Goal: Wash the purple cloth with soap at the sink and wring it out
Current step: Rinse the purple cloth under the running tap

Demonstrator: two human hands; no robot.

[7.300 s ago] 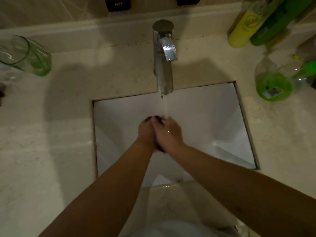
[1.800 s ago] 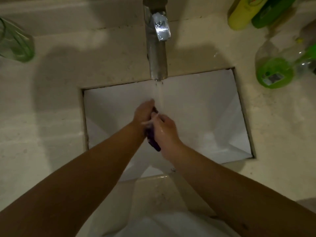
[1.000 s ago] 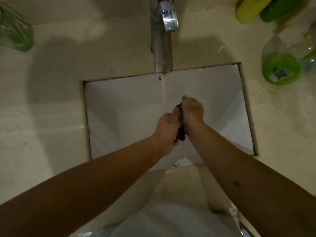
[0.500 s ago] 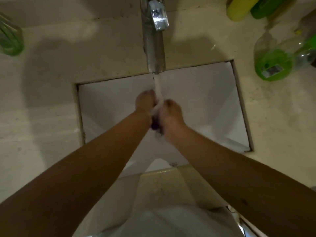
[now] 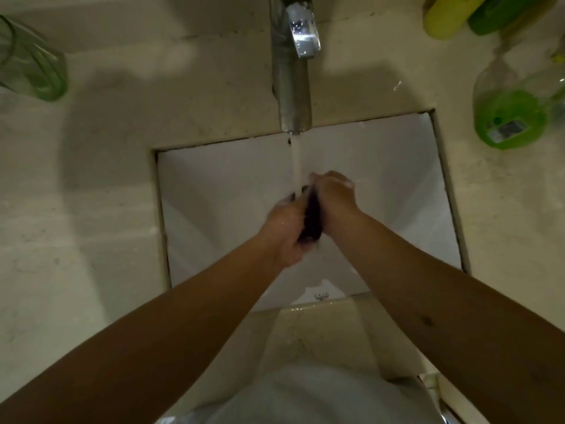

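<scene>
we squeeze the cloth (image 5: 312,216) between our left hand (image 5: 287,231) and right hand (image 5: 334,199), both pressed tight on it. we hold it over the sink (image 5: 214,209), right by the water (image 5: 296,157) from the tap (image 5: 292,87), so the soap can rinse away.

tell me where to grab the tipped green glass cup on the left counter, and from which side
Grip the green glass cup around its mid-body, coming from above. It appears to lie tilted on the beige stone counter, mouth toward the left edge of view, so the rounded side faces up for the fingers.
</scene>
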